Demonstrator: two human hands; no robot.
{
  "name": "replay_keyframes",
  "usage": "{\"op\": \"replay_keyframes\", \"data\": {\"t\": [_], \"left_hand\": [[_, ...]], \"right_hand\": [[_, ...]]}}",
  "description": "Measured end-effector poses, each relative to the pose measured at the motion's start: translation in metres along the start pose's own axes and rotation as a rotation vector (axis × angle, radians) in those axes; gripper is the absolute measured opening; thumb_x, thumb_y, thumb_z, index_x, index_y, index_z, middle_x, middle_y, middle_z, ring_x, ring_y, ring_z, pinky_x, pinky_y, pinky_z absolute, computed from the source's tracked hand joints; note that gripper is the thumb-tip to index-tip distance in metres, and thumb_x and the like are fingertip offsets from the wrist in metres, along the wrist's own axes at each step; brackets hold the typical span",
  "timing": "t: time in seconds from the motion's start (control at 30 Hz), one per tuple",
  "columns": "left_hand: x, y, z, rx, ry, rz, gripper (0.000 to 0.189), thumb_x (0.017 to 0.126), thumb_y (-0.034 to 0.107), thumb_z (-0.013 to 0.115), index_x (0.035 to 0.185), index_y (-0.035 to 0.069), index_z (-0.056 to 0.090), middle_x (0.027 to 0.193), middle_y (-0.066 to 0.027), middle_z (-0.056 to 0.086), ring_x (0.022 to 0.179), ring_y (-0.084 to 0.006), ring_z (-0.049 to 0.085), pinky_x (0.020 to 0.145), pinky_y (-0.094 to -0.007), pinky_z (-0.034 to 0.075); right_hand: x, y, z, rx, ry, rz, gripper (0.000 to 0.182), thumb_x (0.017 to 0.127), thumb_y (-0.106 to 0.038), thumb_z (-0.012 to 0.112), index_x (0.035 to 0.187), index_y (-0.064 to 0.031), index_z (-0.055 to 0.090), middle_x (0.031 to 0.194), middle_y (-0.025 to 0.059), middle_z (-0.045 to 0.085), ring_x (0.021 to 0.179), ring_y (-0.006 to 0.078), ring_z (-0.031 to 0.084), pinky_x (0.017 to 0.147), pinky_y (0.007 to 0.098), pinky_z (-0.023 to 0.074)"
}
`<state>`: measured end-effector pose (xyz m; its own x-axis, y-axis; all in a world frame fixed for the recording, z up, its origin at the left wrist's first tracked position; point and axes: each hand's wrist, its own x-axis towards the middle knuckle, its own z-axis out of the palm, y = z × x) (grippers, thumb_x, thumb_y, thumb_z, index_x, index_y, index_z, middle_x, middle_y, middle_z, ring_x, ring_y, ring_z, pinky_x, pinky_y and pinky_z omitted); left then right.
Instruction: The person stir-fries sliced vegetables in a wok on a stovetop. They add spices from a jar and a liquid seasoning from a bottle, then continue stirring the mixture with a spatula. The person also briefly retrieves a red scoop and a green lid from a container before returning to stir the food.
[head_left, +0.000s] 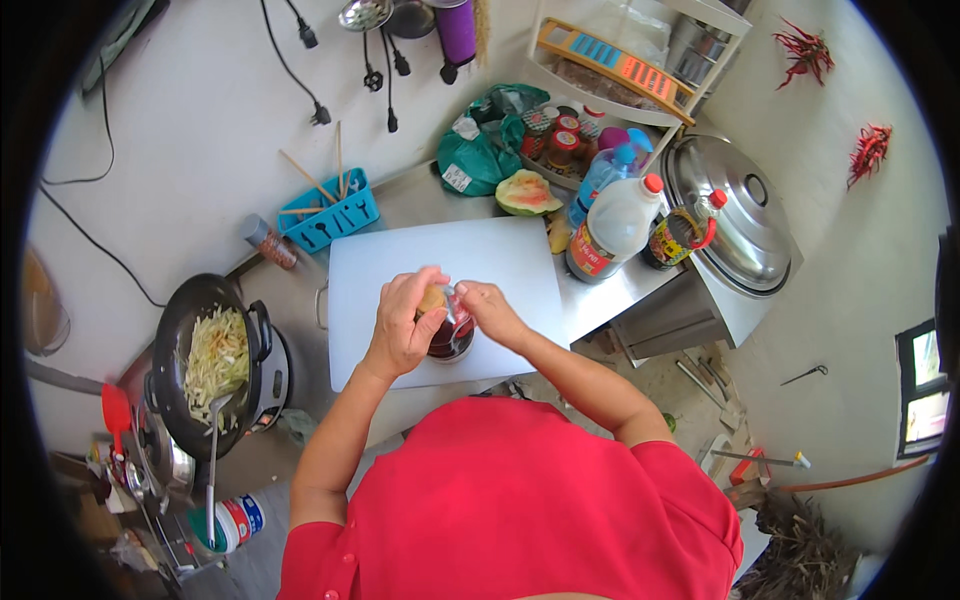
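Over the white cutting board (375, 259), my left hand (405, 322) curls around the upper part of a dark-filled clear bottle (450, 346). A tan round piece (431, 300), perhaps its cap, shows beneath those fingers. My right hand (491, 311) pinches a clear and red plastic wrapper (456, 306) at the bottle's right side. The hands partly hide the bottle's top, so how the wrapper attaches cannot be seen. On the left, a black wok (166, 337) holds shredded pale-green vegetables (217, 360) and a metal spatula (216, 450).
A blue utensil basket (330, 221) and a spice shaker (270, 241) stand behind the board's left corner. Along its right lie a cut melon (527, 193), a large white jug (613, 229), and a dark sauce bottle (679, 236). A big lidded steel pot (727, 210) stands farther right.
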<state>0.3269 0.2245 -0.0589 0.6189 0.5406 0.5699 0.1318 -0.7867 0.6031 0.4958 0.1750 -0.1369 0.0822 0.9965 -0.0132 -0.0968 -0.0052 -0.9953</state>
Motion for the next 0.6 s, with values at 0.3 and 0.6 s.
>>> {"op": "replay_keyframes", "data": {"t": [0.3, 0.6], "left_hand": [[-0.037, -0.016, 0.017, -0.368, 0.029, -0.367, 0.104, 0.071, 0.045, 0.077, 0.144, 0.004, 0.016, 0.129, -0.0247, 0.046, 0.119, -0.037, 0.049, 0.1, -0.0419, 0.038], [-0.042, -0.021, 0.021, -0.345, 0.063, -0.374, 0.093, 0.073, 0.033, 0.078, 0.142, 0.005, 0.022, 0.125, -0.0179, 0.051, 0.113, -0.035, 0.052, 0.097, -0.042, 0.039]], "right_hand": [[-0.001, -0.102, -0.01, -0.692, -0.155, -0.497, 0.04, 0.09, -0.036, 0.059, 0.118, -0.0077, 0.057, 0.092, 0.0096, 0.058, 0.077, 0.0233, 0.059, 0.067, 0.0329, 0.0487], [0.017, -0.14, 0.012, -1.219, -0.528, -0.604, 0.03, 0.077, -0.022, 0.068, 0.103, -0.0093, 0.059, 0.077, 0.0087, 0.06, 0.067, 0.0311, 0.061, 0.057, 0.0395, 0.0474]]}}
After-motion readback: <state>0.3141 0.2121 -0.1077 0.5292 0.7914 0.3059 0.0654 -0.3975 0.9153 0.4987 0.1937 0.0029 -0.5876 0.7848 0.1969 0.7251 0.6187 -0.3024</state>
